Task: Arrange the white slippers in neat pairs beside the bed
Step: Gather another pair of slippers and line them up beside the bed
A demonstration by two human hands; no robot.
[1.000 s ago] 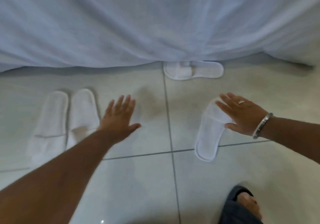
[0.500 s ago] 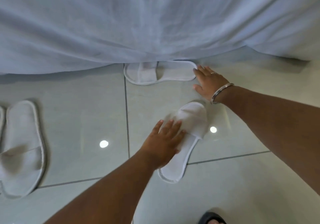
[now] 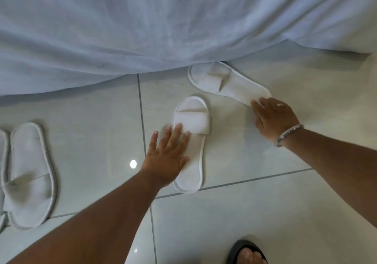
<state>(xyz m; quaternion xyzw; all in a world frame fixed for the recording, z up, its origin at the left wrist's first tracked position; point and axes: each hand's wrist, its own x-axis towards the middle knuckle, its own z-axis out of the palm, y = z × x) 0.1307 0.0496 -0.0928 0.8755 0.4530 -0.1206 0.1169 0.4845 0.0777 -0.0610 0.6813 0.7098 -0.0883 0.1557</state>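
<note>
One white slipper (image 3: 193, 120) lies upright on the tiled floor, toe toward the bed. My left hand (image 3: 167, 157) rests flat on its sole and strap, fingers spread. A second white slipper (image 3: 226, 82) lies slanted, its toe end under the hanging bedsheet (image 3: 163, 28). My right hand (image 3: 273, 118) presses on that slipper's heel end with the fingers. At the far left a pair of white slippers (image 3: 30, 174) lies side by side, the left one cut off by the frame edge.
The white bedsheet drapes down to the floor across the top of the view. My foot in a dark sandal (image 3: 246, 252) stands at the bottom right. Glossy grey floor tiles (image 3: 265, 212) with dark grout lines lie all around.
The near slipper has turned from slanted to straight under my left hand. The slipper by the bed has swung its heel out toward me, with my right hand now on that heel.
</note>
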